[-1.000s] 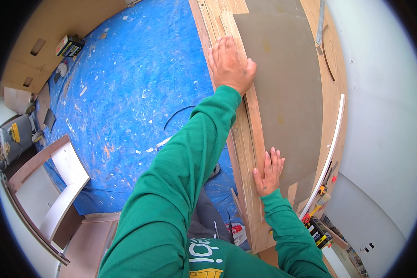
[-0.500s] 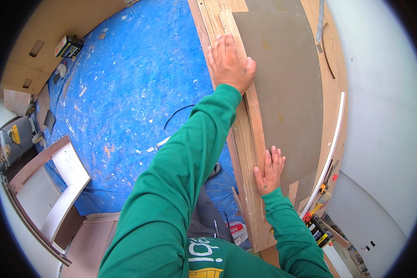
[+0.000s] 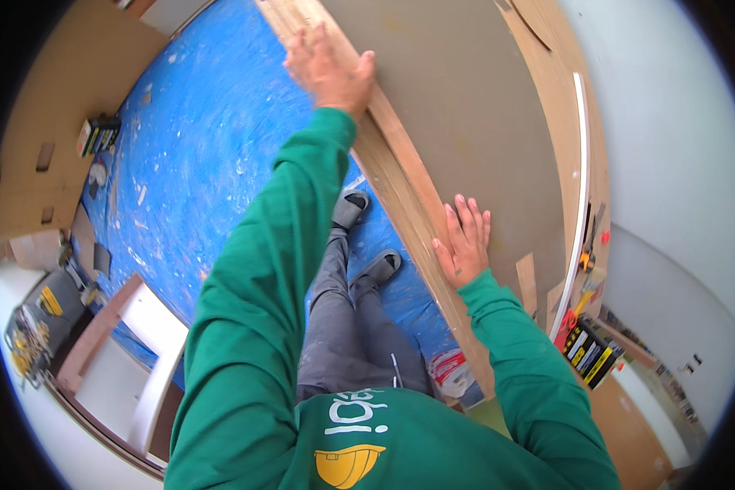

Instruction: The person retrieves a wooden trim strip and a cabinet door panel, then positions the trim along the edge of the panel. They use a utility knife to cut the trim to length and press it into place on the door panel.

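Observation:
A long wooden strip lies along the near edge of a grey-brown panel, on a wooden board that runs the panel's length. Farther up, my left hand rests palm down across the strip, its fingers spread and slightly blurred. My right hand lies flat lower down, fingers stretched, touching the strip and the panel beside it. Neither hand grips anything.
Blue sheeting covers the floor under my feet. Along the panel's far side runs a thin white strip. A black-and-yellow box stands at lower right, a brown-and-white frame at lower left. Large brown cardboard leans upper left.
The view has shifted, so the panel now slants and both my feet show. Both hands stay on the strip, palms down; the left fingers look more spread.

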Available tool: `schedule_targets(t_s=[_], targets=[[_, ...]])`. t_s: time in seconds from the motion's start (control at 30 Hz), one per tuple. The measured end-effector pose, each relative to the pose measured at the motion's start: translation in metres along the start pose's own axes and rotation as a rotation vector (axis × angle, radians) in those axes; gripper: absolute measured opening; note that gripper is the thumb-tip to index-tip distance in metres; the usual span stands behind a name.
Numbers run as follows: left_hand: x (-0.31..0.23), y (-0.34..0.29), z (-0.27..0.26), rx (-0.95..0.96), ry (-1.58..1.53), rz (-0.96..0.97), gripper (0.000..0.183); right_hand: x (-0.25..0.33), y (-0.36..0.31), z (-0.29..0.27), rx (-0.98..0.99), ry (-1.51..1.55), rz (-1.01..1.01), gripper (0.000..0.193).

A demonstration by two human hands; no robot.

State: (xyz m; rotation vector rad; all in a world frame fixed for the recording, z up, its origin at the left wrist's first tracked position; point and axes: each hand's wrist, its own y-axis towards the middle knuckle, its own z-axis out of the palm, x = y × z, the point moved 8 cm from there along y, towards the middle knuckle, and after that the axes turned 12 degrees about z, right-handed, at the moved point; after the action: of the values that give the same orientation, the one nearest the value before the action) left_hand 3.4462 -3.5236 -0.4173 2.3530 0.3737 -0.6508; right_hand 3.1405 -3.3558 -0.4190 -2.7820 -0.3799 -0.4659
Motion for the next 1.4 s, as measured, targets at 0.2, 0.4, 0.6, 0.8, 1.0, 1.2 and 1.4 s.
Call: schedule_targets(t_s=[0.2, 0.4, 0.6, 0.8, 1.0, 1.2, 1.4], targets=[[-0.077, -0.02, -0.008, 0.793, -0.106, 0.886, 0.054, -0.006, -0.003, -0.006, -0.031, 0.021, -0.001, 0.066], [-0.093, -0.048, 0.007, 1.12, 0.013, 1.29, 0.043, -0.013, -0.007, -0.011, -0.07, 0.036, 0.004, 0.064], [-0.102, -0.064, 0.024, 1.246, 0.147, 1.485, 0.046, -0.011, -0.028, -0.029, -0.229, 0.169, 0.134, 0.067], [-0.122, -0.079, 0.033, 1.428, 0.425, 1.547, 0.037, -0.035, -0.152, -0.06, -0.43, 0.538, 0.388, 0.061], [-0.131, -0.087, 0.045, 1.5, 0.629, 1.58, 0.027, -0.108, -0.301, -0.035, -0.552, 0.622, 0.827, 0.05], [-0.124, -0.093, 0.053, 1.561, 0.913, 1.672, 0.03, -0.16, -0.373, -0.01, -0.621, 0.496, 1.067, 0.051], [-0.126, -0.106, 0.062, 1.589, 1.112, 1.801, 0.03, -0.186, -0.385, -0.006, -0.711, 0.444, 1.042, 0.05]])
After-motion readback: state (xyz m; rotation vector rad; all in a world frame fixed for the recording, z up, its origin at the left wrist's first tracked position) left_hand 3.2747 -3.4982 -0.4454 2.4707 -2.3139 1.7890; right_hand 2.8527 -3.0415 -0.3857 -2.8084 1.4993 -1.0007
